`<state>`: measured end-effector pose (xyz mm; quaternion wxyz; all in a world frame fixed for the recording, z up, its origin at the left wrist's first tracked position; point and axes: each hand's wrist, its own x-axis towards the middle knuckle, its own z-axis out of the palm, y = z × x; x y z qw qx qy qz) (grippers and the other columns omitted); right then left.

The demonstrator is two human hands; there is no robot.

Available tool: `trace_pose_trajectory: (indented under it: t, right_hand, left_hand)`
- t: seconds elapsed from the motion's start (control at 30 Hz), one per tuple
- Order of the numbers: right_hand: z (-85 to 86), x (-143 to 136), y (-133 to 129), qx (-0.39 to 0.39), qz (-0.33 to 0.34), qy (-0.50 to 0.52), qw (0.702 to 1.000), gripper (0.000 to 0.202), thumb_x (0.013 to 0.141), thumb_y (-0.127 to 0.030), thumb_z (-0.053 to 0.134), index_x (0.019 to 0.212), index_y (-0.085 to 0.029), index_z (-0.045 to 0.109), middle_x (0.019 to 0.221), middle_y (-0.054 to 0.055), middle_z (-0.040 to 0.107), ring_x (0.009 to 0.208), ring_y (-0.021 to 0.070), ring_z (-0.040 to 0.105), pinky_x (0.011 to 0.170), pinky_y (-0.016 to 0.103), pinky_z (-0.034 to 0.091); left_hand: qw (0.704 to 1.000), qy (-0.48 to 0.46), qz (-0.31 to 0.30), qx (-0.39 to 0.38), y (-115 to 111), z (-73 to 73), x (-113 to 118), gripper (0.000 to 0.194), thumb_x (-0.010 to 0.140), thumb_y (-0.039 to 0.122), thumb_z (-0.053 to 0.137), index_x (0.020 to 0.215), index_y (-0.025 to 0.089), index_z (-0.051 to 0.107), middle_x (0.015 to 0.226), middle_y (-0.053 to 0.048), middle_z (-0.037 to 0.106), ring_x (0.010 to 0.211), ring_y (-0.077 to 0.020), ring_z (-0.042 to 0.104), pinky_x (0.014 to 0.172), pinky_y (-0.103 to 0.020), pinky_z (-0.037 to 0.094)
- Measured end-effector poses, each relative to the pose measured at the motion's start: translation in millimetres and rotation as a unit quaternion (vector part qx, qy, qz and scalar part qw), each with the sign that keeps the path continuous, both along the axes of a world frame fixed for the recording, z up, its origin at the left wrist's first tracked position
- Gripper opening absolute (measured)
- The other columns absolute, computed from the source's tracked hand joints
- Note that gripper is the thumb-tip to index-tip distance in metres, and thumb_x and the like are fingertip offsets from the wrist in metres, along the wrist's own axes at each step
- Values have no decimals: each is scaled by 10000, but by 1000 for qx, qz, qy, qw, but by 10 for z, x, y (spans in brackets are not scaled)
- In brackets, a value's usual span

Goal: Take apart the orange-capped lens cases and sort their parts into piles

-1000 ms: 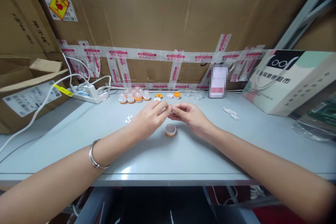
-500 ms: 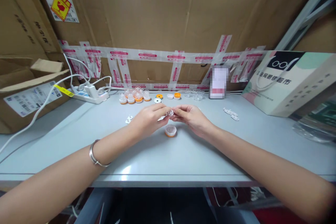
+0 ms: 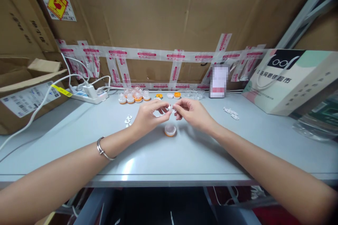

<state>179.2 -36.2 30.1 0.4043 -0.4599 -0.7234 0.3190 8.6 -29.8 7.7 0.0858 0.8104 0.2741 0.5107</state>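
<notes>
The left hand (image 3: 148, 116) has just spread its fingers, so the small white piece (image 3: 170, 107) it pinches is easier to see. The right hand (image 3: 194, 114) is narrow beside it; I can't tell its hold. The piece is over the table (image 3: 206, 158), well back from its front edge.

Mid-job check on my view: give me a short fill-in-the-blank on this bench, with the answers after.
1. The small, plastic-looking piece at the fingertips of the left hand is coloured ____.
2. The silver metal bracelet circles the ____ wrist.
3. The round, clear-walled container below the hands has an ____ base.
4. The pale paper bag with a black glasses logo stands toward the ____ end.

Missing words: white; left; orange; right.
</notes>
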Motion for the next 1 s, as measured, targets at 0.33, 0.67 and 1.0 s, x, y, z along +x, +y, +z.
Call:
trace_pose_trajectory:
  t: [0.33,0.67,1.0]
  right_hand:
    - [-83,-28,33,-128,23,67,989,135,806,-218,515,688,-156,528,548,-1,593,523,94,581,584,240,490]
    - [-103,-77,1,-167,46,148,974,46,738,-137,567,743,-148,522,591,-29,590,526,56,539,558,189,444]
    - [16,111,137,-204,-50,186,960,130,699,-188,599,651,-151,483,555,-24,563,455,41,469,482,175,383]
  left_hand:
    - [997,77,-20,11,42,-42,-51,93,754,187,567,814,146,624,681,-3,625,569,-67,566,542,-158,495]
    - [992,112,-27,-48,14,36,-70,78,766,185,553,798,132,601,658,-1,628,576,-71,587,599,-162,510]
    - [980,147,62,117,-6,42,-121,90,793,187,521,855,154,578,717,-6,636,622,-81,589,611,-178,477]
